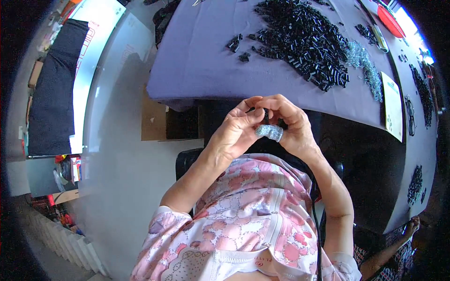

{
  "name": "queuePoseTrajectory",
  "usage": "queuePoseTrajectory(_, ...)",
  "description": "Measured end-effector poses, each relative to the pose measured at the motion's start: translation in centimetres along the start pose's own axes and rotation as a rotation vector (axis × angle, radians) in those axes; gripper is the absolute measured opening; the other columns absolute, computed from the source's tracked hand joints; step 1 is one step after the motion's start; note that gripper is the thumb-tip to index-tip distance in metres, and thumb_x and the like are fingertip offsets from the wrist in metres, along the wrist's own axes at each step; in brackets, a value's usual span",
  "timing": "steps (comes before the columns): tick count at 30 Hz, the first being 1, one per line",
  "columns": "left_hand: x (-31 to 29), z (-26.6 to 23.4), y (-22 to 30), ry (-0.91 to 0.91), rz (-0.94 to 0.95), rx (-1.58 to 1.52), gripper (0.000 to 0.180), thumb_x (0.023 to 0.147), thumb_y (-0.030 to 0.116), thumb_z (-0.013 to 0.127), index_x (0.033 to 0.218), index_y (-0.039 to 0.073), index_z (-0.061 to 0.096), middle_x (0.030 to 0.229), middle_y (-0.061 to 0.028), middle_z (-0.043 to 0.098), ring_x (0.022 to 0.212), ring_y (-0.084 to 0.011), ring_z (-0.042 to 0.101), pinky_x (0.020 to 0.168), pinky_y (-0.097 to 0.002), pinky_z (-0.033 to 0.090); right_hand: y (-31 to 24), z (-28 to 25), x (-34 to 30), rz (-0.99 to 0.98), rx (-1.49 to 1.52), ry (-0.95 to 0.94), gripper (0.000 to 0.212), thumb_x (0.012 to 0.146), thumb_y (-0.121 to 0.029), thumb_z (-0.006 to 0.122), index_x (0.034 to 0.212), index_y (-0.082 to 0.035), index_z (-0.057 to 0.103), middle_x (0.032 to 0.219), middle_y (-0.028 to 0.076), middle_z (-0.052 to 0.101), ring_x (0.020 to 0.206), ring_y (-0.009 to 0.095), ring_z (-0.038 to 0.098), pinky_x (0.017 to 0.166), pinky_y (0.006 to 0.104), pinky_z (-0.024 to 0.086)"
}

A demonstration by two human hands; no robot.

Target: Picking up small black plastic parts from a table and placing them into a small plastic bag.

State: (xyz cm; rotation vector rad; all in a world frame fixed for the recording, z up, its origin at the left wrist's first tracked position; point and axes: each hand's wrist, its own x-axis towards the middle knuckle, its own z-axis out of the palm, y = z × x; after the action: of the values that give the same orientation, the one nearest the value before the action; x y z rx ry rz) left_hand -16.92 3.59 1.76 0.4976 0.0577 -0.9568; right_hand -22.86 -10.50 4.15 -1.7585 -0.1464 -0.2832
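A small black tubular piece (266, 114) is between the fingertips of the two hands, just off the near edge of the table and in front of the person's body. The left hand (236, 129) has its thumb and fingers closed in on the piece from one side; the right hand (297, 125) has its fingers bent over and closed in on it from the other. Just below it, a silvery, translucent, crumpled-looking piece (269, 132) lies against the right hand's thumb side; whether it is gripped or worn, I cannot tell.

Under the forearms is a pink-and-white floral shirt (234, 210). Beyond the hands stands a table with a pale purple cloth (197, 61), bearing a broad heap of small shiny black tubes (302, 40). Along the heap's right edge lies a strip of clear, glassy-looking small pieces (370, 77), with a pale flat rectangular card (393, 107) near its lower end. Dark-framed glasses (410, 116) lie right of the card, and a shallow red oval container (391, 21) sits at the far right. Left of the hands, an open brown cardboard box (154, 122) stands below the table's edge
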Motion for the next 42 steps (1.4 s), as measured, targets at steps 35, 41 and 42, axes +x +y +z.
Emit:
queuePoseTrajectory(35,0.4,-0.6,0.1,0.083,0.025,0.089,0.015,0.083,0.015,0.057,0.096,0.009,0.056,0.082,-0.0014,0.053,0.066,-0.0108,0.046,0.063,-0.0246,0.038,1.0,-6.7,0.8,-0.02,-0.455,0.201,0.02,0.069,0.006,0.059,0.088,-0.001,0.06,0.077,0.012,0.058,0.068,0.02,0.059,0.061,0.0281,0.046)
queuePoseTrajectory(41,0.7,-1.6,-0.5,0.103,-0.024,0.016,0.01,0.083,0.014,0.057,0.092,0.009,0.058,0.081,-0.0027,0.055,0.063,-0.0116,0.047,0.058,-0.0257,0.041,4.1,-15.7,-0.5,0.215,-0.605,0.636,0.018,0.07,-0.002,0.058,0.086,-0.005,0.064,0.08,0.012,0.064,0.075,0.024,0.063,0.067,0.03,0.049)
queuePoseTrajectory(42,0.8,-1.8,-0.6,0.114,-0.028,0.028,0.01,0.083,0.015,0.058,0.091,0.01,0.058,0.082,-0.0029,0.055,0.062,-0.0117,0.047,0.057,-0.0257,0.041,4.8,-17.2,-0.6,0.313,-0.705,0.679,0.022,0.069,0.001,0.054,0.087,-0.006,0.065,0.081,0.012,0.065,0.077,0.025,0.063,0.07,0.0306,0.049)
